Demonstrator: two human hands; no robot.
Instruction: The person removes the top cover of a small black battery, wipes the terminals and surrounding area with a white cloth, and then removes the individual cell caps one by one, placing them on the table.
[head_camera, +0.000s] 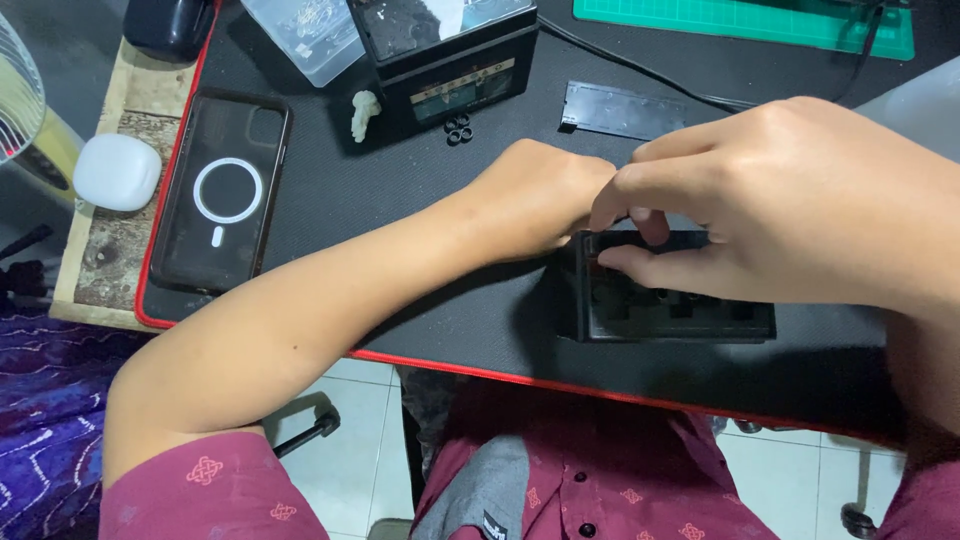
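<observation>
The right hand, large in the right half of the frame, pinches its thumb and fingertips together at the upper left corner of a black compartmented case; whatever small part sits in that grip is hidden by the fingers, so I cannot tell what it clasps, only that the fingers are drawn closed on the case's top edge. The left hand lies just left of the case and touches its upper left end, fingers curled under and out of sight behind the right hand, so whether its grip is closed on anything cannot be told. The case lies in the lower middle-right of the frame with its long axis running left to right, directly below the right hand's fingertips and to the lower right of the left hand; the right hand is over it, the left only at its end. Its slots hold dark pieces too dim to name. All this rests on a black mat with a red edge covering the table. Toward the upper middle stand a black box with a small display, a few small black rings and a pale little figure; a flat black strip lies above the hands. At upper left lie a phone face down and a white earbud case.
</observation>
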